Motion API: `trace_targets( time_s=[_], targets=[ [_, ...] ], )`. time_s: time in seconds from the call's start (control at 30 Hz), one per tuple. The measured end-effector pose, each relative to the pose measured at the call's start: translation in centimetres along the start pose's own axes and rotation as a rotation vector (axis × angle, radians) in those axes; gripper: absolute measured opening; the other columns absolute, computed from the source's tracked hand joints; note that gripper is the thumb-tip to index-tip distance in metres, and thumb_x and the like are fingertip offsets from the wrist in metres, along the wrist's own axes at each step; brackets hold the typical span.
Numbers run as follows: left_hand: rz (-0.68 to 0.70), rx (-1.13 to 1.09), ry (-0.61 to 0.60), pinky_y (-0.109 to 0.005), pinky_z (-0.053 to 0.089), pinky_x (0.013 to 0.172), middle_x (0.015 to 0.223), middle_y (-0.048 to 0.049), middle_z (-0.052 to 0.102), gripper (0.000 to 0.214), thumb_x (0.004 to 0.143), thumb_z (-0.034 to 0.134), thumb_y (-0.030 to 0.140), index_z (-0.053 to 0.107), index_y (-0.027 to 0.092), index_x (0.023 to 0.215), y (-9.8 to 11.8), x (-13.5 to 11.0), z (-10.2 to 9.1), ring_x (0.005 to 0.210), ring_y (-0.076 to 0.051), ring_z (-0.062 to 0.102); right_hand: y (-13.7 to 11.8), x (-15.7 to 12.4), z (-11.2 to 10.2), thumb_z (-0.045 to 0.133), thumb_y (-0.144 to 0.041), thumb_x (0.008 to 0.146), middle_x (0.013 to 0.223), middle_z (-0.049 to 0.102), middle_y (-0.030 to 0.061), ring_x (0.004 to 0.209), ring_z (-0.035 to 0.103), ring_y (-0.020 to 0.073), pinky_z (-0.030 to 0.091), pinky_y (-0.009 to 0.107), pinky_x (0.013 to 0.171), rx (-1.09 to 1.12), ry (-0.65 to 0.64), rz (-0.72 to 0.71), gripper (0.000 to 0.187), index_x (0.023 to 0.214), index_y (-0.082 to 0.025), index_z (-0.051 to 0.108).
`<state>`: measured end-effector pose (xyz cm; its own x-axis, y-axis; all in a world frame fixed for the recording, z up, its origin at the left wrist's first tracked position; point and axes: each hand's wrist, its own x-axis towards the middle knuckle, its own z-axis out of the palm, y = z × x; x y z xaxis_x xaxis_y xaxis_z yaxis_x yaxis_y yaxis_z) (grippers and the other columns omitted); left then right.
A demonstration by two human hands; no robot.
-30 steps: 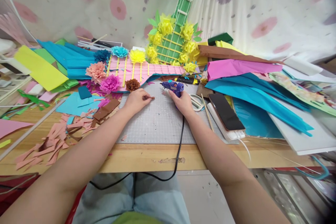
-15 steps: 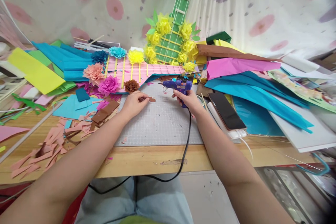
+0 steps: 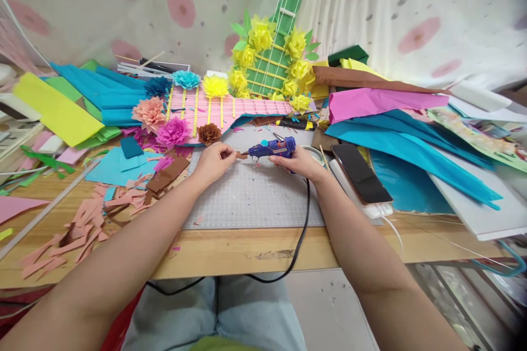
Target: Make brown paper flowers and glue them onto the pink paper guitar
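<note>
One hand (image 3: 214,164) pinching brown paper (image 3: 242,157), glue gun (image 3: 270,148) at edge, open mat (image 3: 252,203) below

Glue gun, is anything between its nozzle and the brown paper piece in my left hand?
Nothing visible stands between them: the nozzle of the glue gun in the right hand points at the brown paper piece in the left hand. Whether they touch is unclear.

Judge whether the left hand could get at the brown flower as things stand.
Probably yes: the brown flower lies just beyond the left hand, with nothing visible between them, though that hand holds a brown scrap.
</note>
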<state>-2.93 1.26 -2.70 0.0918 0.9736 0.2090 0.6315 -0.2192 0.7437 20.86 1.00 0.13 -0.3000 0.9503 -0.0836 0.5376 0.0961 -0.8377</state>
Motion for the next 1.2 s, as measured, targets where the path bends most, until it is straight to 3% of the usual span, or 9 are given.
trace_targets(
  time_s=[1.2],
  targets=[
    [0.001,0.028,-0.032,-0.028,0.037,0.063,0.071,-0.0018,0.059,0.017,0.076,0.057,0.031,0.063,0.018,0.069,-0.08,0.03,0.10,0.065,-0.014,0.051,0.11,0.21,0.25,0.063,-0.055,0.070,0.055,0.052,-0.0023,0.044,0.041,0.0082,0.033,0.024,0.046,-0.033,0.033,0.023,0.037,0.079,-0.018,0.060]
  ],
)
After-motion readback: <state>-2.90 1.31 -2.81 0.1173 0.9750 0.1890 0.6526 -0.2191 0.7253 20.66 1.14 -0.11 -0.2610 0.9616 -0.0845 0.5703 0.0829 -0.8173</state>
